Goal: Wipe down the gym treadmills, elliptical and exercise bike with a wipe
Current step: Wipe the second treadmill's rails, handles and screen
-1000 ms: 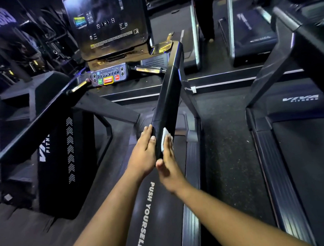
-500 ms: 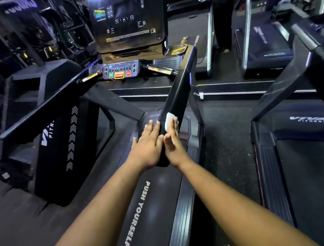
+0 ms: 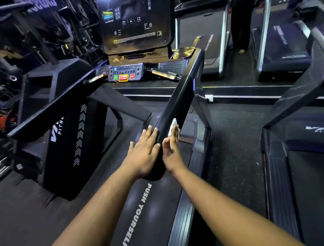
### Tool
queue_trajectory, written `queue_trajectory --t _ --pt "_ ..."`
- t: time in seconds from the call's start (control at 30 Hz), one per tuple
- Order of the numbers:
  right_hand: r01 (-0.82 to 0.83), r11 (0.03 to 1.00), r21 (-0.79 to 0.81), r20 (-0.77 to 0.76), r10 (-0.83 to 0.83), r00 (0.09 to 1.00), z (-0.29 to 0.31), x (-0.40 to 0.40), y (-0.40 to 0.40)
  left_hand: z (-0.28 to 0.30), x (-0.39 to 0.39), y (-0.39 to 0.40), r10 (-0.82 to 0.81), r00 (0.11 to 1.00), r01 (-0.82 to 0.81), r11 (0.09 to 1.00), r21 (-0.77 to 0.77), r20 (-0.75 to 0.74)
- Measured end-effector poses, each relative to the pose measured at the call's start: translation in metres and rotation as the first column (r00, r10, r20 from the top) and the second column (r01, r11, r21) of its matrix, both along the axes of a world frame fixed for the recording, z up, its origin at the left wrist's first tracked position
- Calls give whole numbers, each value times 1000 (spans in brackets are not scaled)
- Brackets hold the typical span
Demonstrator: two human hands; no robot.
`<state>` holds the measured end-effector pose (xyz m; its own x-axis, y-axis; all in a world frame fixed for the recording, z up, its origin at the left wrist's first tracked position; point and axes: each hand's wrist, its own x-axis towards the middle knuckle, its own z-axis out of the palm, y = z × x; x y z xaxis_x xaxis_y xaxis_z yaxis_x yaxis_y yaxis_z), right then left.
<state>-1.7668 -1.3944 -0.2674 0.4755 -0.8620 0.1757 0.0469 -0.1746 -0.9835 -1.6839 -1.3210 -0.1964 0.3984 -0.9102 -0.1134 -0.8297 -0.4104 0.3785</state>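
Both hands (image 3: 144, 157) (image 3: 171, 156) press handrail (image 3: 179, 103) (wipe (image 3: 173, 125) under right).

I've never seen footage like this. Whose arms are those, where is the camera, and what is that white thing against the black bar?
There is no robot here. The camera sits on a person's head and looks forward and down, so the two bare arms reaching into the picture are that person's own. They stand on a treadmill belt printed with PUSH YOURSELF, in a dim gym with more treadmills to the right.

The long black bar running up toward the console is the treadmill's right handrail. The left hand lies flat with straight fingers on the near end of the rail. The right hand, also flat, presses a white wipe against the rail's outer side; only the wipe's top edge peeks past the fingertips. Below the screen is a button panel with green, yellow and red keys.
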Motion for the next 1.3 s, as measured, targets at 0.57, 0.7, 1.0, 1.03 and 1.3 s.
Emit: queue_trajectory --t 0.57,0.7,1.0,1.03,1.3 --pt "-103 992 71 34 101 994 -4 -6 19 4 -2 -7 -28 997 25 999 38 69" --pt "-178 983 -44 27 179 983 6 -10 30 4 2 -8 -57 997 55 998 44 48" --pt "-132 989 -61 -60 128 990 11 -3 -23 2 0 -10 -30 997 28 999 26 76" --pt "-176 980 -93 -41 173 984 5 -8 -7 1 0 -12 -29 997 27 999 28 70" --pt "-109 980 -167 -42 103 994 -16 -4 -17 4 0 -19 -34 996 31 999 40 83"
